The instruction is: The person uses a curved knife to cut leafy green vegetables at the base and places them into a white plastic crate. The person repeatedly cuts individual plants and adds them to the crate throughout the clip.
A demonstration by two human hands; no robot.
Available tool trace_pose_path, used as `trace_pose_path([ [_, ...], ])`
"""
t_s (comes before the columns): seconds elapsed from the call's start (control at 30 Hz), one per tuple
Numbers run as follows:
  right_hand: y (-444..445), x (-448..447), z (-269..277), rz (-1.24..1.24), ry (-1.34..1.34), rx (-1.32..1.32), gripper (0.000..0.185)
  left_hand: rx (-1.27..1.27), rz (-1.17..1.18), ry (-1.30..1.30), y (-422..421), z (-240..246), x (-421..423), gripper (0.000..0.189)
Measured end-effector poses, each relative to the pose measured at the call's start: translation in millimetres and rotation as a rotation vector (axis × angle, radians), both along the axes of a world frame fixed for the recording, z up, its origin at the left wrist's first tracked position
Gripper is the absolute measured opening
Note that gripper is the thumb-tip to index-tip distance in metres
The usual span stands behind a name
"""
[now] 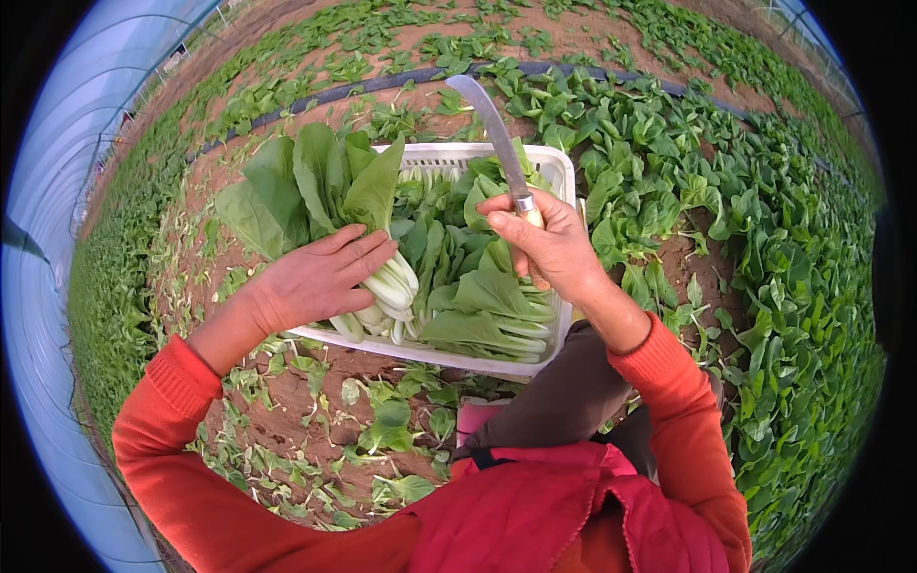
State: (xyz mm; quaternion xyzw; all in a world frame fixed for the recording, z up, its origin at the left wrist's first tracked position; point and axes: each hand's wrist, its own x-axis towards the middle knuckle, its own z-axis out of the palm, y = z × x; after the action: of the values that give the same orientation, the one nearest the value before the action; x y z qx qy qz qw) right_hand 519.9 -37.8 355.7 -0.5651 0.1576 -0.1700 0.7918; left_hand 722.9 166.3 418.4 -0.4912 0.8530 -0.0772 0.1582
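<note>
My left hand lies over a bunch of leafy greens with pale stalks, its fingers spread across the stems at the left side of a white plastic crate. The broad leaves of this bunch fan out past the crate's left rim. In my right hand is a harvesting knife with a curved blade and a wooden handle, held blade up above the crate's right side. More cut greens lie inside the crate, stalks towards the right wall. The underside of the left palm is hidden.
Dense rows of growing greens stand to the right. A black hose crosses the soil beyond the crate. Loose leaves litter the ground before me. Plastic greenhouse sheeting curves along the left. My bent leg is close to the crate's near right corner.
</note>
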Motion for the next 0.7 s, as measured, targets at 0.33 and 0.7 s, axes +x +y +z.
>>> trace_pose_path([
  [0.33, 99.5, 53.3, -86.6, 0.021, 0.090, 0.222, 0.017, 0.325, -0.418, -0.005, 26.1, -140.9, 86.2, 0.010],
  [0.7, 144.1, 107.8, -219.2, -0.257, 0.240, 0.130, 0.015, 0.457, -0.444, 0.124, 16.6, -197.7, 127.1, 0.010],
])
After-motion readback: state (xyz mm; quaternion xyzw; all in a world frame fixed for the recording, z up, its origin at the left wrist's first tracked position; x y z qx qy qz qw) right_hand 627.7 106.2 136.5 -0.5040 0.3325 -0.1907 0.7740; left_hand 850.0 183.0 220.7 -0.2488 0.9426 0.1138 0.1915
